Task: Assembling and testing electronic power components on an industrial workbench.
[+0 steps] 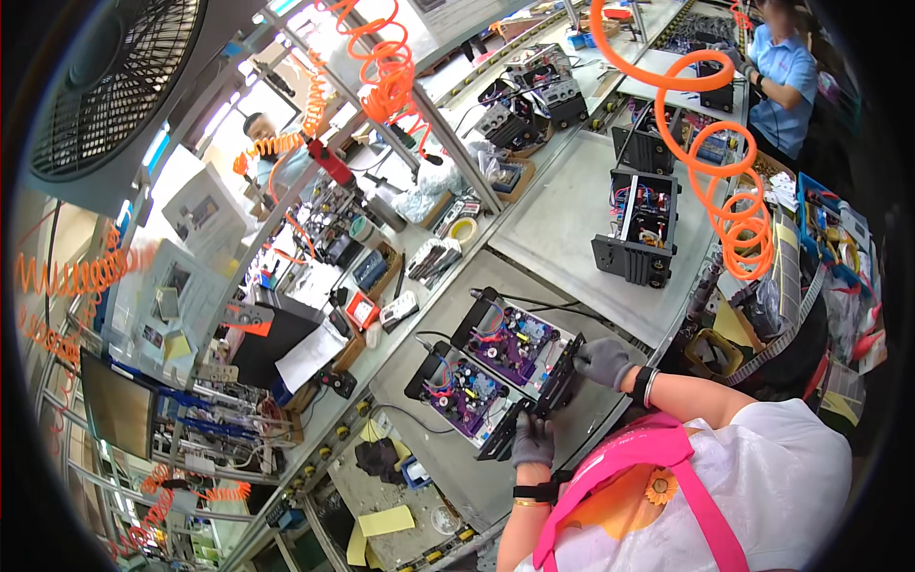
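Note:
Two uncovered electronics units with purple circuit boards and black end panels lie side by side before me: a nearer left unit and a farther right unit. My left hand, in a grey glove, has its fingers closed at the black front panel of the left unit, close to where the two units meet. At the outer end of the right unit's front panel, my right hand, also gloved, curls its fingers round the edge. The fingertips of both hands are partly hidden. Black cables trail from the units.
Another black-framed unit stands farther along the line. Orange coiled hoses hang overhead. A yellow tape roll and boxes of parts line the left bench. At the far right a co-worker in blue handles a unit. A large fan hangs upper left.

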The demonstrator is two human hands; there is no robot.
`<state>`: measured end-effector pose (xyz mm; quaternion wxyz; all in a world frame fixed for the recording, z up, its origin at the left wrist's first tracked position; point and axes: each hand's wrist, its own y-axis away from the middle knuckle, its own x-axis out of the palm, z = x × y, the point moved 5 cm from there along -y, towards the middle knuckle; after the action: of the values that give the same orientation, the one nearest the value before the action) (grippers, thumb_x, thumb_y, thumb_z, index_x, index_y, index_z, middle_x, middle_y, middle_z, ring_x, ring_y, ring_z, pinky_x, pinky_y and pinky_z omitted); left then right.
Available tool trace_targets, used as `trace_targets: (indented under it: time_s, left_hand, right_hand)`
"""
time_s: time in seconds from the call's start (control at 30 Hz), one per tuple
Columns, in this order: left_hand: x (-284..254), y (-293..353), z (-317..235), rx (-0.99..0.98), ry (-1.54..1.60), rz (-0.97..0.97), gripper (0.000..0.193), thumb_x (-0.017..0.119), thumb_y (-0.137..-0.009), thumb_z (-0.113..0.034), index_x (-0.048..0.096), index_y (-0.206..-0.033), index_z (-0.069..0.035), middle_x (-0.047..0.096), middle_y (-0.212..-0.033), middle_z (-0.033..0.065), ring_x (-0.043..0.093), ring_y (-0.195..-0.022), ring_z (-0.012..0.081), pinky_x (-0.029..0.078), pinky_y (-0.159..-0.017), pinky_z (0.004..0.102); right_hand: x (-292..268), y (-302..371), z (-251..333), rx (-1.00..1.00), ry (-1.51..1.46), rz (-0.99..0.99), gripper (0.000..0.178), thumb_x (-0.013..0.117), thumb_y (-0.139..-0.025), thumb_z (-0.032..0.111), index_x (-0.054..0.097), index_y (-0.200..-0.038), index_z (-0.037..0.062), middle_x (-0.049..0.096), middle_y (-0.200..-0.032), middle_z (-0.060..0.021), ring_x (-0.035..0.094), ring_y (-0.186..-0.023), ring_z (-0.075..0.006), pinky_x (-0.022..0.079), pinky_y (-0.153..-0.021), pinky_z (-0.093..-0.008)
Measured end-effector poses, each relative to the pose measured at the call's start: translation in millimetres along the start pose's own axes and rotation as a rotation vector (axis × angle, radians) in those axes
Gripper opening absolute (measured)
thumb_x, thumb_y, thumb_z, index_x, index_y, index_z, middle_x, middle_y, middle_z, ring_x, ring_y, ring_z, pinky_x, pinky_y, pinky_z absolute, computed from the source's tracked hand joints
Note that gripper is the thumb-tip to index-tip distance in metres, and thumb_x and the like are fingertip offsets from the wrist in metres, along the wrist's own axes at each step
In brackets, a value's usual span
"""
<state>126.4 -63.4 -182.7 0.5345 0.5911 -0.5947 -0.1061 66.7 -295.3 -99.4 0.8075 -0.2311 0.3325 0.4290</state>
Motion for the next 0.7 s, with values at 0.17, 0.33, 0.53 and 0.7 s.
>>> trace_targets:
  time_s: [0.17,0.33,0.53,0.7]
  left_hand:
    - [7,-1,-2,0.146,-0.075,0.105,0.021,0.068,-0.081,-0.027,0.060,-0.096,-0.014,0.062,-0.090,0.0001,0.056,-0.079,0.0180,0.048,-0.075,0.0354]
    - [12,-5,1,0.034,0.125,0.505,0.015,0.059,-0.086,-0.027,0.061,-0.094,-0.015,0.064,-0.096,-0.0018,0.057,-0.080,0.0144,0.045,-0.081,0.0356]
    - [15,4,3,-0.073,0.217,0.636,0.019,0.060,-0.086,-0.029,0.063,-0.097,-0.015,0.065,-0.106,0.0021,0.060,-0.088,0.0170,0.045,-0.083,0.0375]
    - [-1,10,-10,0.049,-0.030,0.279,0.016,0.064,-0.084,-0.028,0.062,-0.093,-0.015,0.064,-0.086,-0.0018,0.056,-0.076,0.0166,0.044,-0.076,0.0358]
  right_hand:
    - [13,3,-15,-0.038,-0.014,0.125,0.039,0.054,-0.080,0.044,0.066,-0.089,0.0077,0.065,-0.072,-0.0129,0.063,-0.067,-0.0293,0.049,-0.065,-0.0402]
    - [17,16,7,0.331,-0.627,0.441,0.034,0.050,-0.089,0.033,0.063,-0.098,0.0033,0.067,-0.078,-0.0080,0.064,-0.069,-0.0149,0.051,-0.065,-0.0298]
    - [35,15,6,0.301,-0.638,0.298,0.027,0.053,-0.085,0.027,0.065,-0.091,0.0029,0.066,-0.072,-0.0096,0.064,-0.068,-0.0204,0.051,-0.063,-0.0319]
    - [26,20,14,0.122,-0.253,-0.028,0.028,0.060,-0.075,0.033,0.066,-0.079,0.0056,0.063,-0.074,-0.0181,0.062,-0.069,-0.0332,0.048,-0.063,-0.0413]
